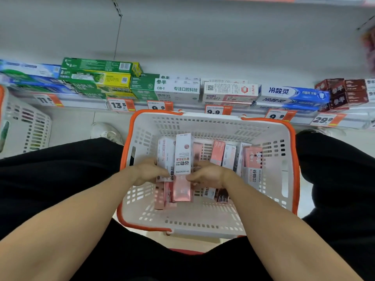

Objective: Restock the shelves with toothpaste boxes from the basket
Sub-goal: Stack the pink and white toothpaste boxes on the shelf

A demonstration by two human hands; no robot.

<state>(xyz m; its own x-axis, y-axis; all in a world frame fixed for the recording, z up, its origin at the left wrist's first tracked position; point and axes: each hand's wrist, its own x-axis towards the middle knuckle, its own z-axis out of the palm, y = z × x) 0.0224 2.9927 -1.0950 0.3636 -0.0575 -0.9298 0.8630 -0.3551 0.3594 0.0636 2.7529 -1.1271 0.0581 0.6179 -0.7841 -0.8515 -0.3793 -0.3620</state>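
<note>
Down between the person's knees sits a white basket (207, 222) with an orange rim, set on the floor just before the front edge of the bottom shelf (85, 103). Both hands reach into it. The left hand (149, 171) has its fingers curled round the left side of a pink-and-white toothpaste box (183, 159), and the right hand (205, 175) grips the same box from its right side — the box lies lengthwise, pointing toward the shelf, raised above the others. More pink and white boxes (252, 165) lie loose in the basket, mostly toward its right wall and under the held one. Along the shelf stand rows of green boxes (97, 78), white ones (230, 91), blue ones (294, 95) and dark red ones (349, 94), with orange price tags (119, 105) on the front edge. A second basket (30, 126) stands at the far left.
</note>
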